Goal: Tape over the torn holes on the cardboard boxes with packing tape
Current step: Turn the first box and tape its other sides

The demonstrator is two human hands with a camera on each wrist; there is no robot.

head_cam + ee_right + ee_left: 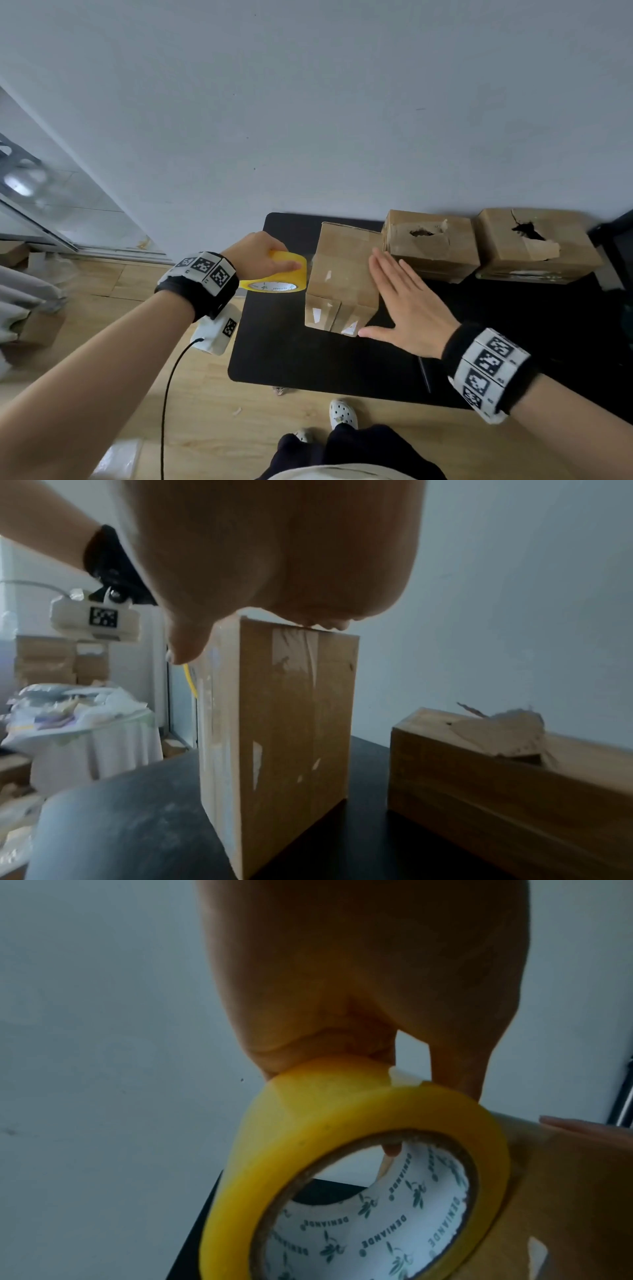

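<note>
A yellow roll of packing tape (279,275) (342,1164) is gripped by my left hand (263,255), fingers curled over its rim and one fingertip inside the core. It hangs at the left face of an upright cardboard box (342,281) (294,737) near the black table's left end. A clear strip seems to run from the roll onto that box. My right hand (404,298) lies flat with straight fingers on the box's top right edge. Two boxes with torn holes, the nearer torn box (431,243) (514,772) and the farther torn box (534,240), stand against the wall.
The black table (308,359) stands against a grey wall, with a thin dark stick (424,373) near its front edge. A cable (171,394) hangs from my left wrist camera. Wooden floor and my feet are below; more cardboard and a covered pile sit to the left.
</note>
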